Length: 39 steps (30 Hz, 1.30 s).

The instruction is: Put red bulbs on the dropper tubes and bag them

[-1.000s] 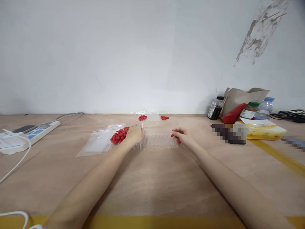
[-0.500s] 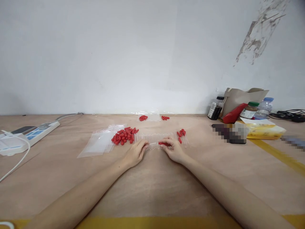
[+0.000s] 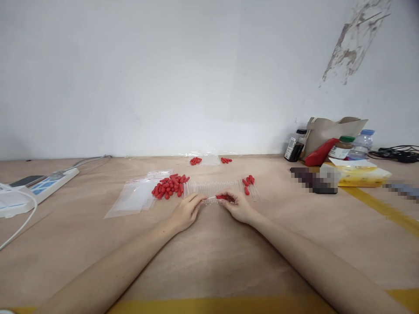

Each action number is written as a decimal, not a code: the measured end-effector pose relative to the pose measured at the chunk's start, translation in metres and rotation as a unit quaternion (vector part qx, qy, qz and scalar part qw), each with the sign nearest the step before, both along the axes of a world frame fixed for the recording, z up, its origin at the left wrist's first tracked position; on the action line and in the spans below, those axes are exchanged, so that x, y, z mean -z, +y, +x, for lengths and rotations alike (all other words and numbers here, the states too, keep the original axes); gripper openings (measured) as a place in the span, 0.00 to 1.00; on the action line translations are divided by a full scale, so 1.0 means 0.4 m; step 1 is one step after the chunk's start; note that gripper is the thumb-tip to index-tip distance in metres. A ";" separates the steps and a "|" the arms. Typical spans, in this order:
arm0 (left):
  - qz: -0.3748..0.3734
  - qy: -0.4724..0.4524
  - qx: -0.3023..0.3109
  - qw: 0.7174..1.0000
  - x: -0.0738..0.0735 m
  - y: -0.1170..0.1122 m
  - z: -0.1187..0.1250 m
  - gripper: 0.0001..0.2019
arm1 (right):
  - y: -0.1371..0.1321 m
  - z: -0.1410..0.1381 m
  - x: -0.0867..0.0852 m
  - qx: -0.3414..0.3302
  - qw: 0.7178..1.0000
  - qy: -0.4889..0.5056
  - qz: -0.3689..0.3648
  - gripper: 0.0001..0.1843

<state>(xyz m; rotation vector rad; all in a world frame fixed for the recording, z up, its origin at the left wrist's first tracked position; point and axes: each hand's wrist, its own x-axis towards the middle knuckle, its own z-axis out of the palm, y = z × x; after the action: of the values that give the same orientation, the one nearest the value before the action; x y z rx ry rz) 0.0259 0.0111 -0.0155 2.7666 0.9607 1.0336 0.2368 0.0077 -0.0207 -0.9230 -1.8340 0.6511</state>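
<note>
My left hand (image 3: 186, 211) pinches one end of a thin clear tube (image 3: 210, 199). My right hand (image 3: 238, 206) pinches a red cap (image 3: 221, 197) at the tube's other end; the two hands meet just in front of a row of clear tubes (image 3: 212, 188) lying side by side on the wooden table. A heap of red caps (image 3: 169, 186) lies left of the row. A few capped tubes (image 3: 248, 184) lie at its right end.
Clear plastic bags (image 3: 135, 196) lie left of the heap. Two small groups of red caps (image 3: 211, 160) sit by the wall. A power strip (image 3: 39, 187) with cables is far left; bottles, a bag and a yellow pack (image 3: 356, 172) stand at right.
Both hands drew back from the tube row toward me, bringing a tube and a red cap together. In the last half second the cap moved slightly onto the tube.
</note>
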 end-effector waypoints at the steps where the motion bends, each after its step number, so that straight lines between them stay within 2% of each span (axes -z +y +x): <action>1: 0.010 0.006 -0.005 1.000 0.000 0.000 0.000 0.12 | -0.002 -0.001 -0.001 -0.003 1.000 -0.001 0.001 0.08; 8: 0.058 0.021 -0.004 0.998 0.000 0.003 0.000 0.13 | -0.010 -0.001 0.000 -0.002 1.000 -0.007 0.029 0.08; 15: 0.072 0.005 0.026 0.997 0.013 0.004 -0.001 0.19 | -0.027 -0.001 -0.003 -0.011 0.993 -0.007 0.118 0.07; 23: 0.096 0.038 0.034 0.994 0.007 -0.004 -0.004 0.17 | -0.034 0.004 -0.001 -0.025 0.983 -0.063 0.169 0.08; 29: 0.089 0.065 0.032 0.993 0.008 -0.010 -0.007 0.17 | -0.039 0.013 -0.003 -0.052 0.970 -0.148 0.185 0.08; 39: 0.089 0.075 0.010 0.993 0.004 -0.020 0.014 0.12 | -0.031 0.012 0.005 -0.057 0.964 -0.190 0.178 0.10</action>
<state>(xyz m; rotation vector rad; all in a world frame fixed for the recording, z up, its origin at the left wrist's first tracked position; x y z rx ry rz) 0.0316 0.0032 -0.0172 3.0313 0.8965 0.9637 0.2415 -0.0048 -0.0228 -0.7381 -2.2648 0.2021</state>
